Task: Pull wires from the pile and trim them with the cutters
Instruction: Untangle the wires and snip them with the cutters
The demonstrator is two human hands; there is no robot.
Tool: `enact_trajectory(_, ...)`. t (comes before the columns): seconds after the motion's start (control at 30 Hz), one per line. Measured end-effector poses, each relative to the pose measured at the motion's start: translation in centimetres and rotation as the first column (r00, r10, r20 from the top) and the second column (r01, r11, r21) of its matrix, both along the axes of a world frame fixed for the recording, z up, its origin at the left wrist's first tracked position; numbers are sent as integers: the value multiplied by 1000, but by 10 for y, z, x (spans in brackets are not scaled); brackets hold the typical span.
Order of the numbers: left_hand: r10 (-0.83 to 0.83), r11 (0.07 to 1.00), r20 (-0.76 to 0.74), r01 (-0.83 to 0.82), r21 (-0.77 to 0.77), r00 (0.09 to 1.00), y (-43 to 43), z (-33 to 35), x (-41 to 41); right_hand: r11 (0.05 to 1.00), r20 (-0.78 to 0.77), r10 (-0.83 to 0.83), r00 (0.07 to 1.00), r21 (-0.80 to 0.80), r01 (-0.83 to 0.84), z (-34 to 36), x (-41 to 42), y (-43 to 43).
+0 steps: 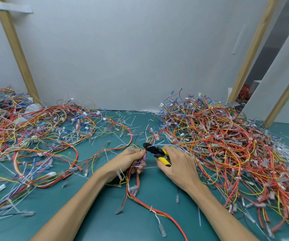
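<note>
Here, a sprawling tangle of red, yellow and blue wires point(36, 136) covers the left of the teal-green table point(102, 216). Near centre, the left hand point(128, 160) has its grip curled round a small bundle of multicoloured wires point(141, 161), whose loose end trails toward the viewer. Just beside it, the right hand point(178, 166) keeps a full grip on yellow-handled, black-headed cutters point(155, 150), whose head meets the bundle's upper end. A denser heap of red and yellow wires point(227, 145) fills the table's right side.
</note>
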State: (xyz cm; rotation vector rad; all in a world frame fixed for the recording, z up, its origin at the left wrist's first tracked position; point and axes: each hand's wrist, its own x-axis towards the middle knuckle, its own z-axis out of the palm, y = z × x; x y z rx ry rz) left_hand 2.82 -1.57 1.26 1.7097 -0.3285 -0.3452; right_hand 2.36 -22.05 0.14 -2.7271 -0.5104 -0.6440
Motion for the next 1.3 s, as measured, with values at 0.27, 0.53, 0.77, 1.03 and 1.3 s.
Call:
enact_trajectory(0.27,95,966,384,-178,186,918,-9,-9,-4,1000,-27,-18,999,9,18,-2,7,-7)
enact_trajectory(0.53,148,923,518,-306,235,843,-11,-12,-6,999,-43,-38,998,-30,37,-3,7,-7)
enact_trajectory(0.77,164,922,511,-315,224,844,-10,-10,-5,999,-38,-42,998,5,42,-4,7,-5)
enact_trajectory(1.03,158,933,501,-294,206,851,-11,-9,-6,999,-65,-35,997,22,37,-4,5,-4)
enact_trajectory(1.3,161,901,640,-377,215,751,-15,-15,-6,997,-69,-65,995,-32,63,1,0,-2)
